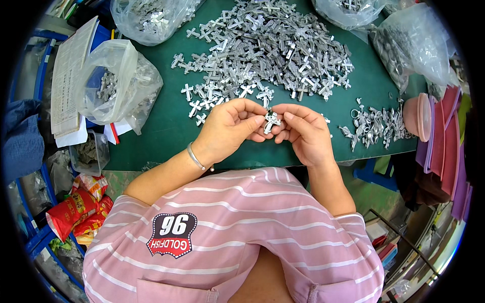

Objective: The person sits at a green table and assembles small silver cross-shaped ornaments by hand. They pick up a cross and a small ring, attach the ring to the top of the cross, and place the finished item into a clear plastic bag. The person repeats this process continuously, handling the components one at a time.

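Both hands meet over the near edge of a green table (161, 126). My left hand (230, 126) and my right hand (303, 132) pinch one small silver metal cross pendant (272, 121) between their fingertips. A silver bangle sits on my left wrist. Just beyond the hands lies a big heap of similar silver crosses (268, 45), spread across the table's middle.
Clear plastic bags of metal parts stand at the left (118, 83), far left back (151, 20) and right back (414, 45). A smaller pile of finished silver pieces (376, 126) lies at the right, beside pink trays (422, 116). Papers (68, 76) and red snack packets (76, 207) are at the left.
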Demonstrator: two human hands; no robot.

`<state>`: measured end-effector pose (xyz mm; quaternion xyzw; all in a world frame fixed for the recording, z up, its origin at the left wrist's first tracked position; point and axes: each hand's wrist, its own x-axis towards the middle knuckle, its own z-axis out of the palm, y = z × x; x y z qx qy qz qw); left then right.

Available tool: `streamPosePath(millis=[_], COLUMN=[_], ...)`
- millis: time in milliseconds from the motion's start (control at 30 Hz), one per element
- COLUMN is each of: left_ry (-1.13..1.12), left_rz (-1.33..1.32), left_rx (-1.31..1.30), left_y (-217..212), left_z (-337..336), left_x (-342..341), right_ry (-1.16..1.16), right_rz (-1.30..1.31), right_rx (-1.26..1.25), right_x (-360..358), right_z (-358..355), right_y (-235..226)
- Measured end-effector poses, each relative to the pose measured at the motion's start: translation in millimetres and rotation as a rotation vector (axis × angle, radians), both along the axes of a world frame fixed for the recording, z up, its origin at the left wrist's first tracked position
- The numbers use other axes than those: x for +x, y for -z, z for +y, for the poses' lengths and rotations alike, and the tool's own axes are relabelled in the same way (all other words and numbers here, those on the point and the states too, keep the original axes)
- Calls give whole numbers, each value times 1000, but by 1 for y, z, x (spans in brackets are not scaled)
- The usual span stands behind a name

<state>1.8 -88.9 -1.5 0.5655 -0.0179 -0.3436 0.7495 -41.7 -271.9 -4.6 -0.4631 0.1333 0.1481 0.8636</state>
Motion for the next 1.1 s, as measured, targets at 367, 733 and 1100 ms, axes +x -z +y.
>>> streamPosePath(millis=[367, 733, 1100], left_ry=[-30, -173, -637], left_rz=[29, 104, -953], left_rx=[3, -80, 1264], left_y=[-2, -3, -69], left_z=[2, 10, 202], left_x=[-3, -4, 59], right_ry=[12, -54, 65], right_rz=[-135, -517, -591], right_rx=[-211, -757, -1272], right_x=[-5, 4, 8], right_z=[12, 21, -3], right_y=[-5, -14, 10])
